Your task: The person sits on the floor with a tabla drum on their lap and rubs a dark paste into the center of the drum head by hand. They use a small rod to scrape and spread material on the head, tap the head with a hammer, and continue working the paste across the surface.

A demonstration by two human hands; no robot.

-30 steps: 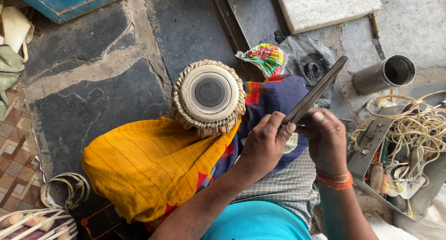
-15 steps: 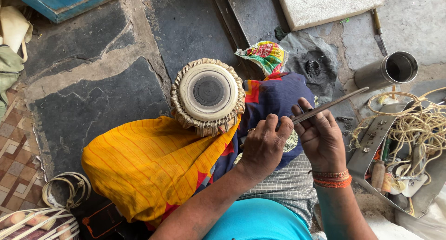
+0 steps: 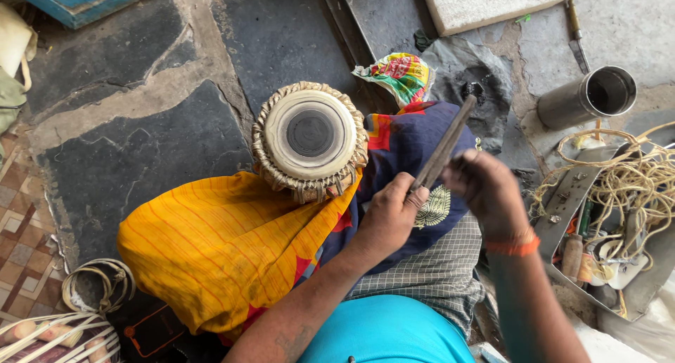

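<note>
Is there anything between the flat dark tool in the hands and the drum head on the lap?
Nothing visible. Both the left hand and the right hand hold the flat dark tool, and only blue cloth lies between it and the drum.

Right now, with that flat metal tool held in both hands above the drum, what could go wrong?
The flat metal tool is pinched between the left hand and the right hand; a slip could scrape or cut fingers. It sits close to the drum, so a dropped tip might mark the drumhead. The drum rests propped on the yellow cloth over a leg, and may roll if that leg shifts.
</note>
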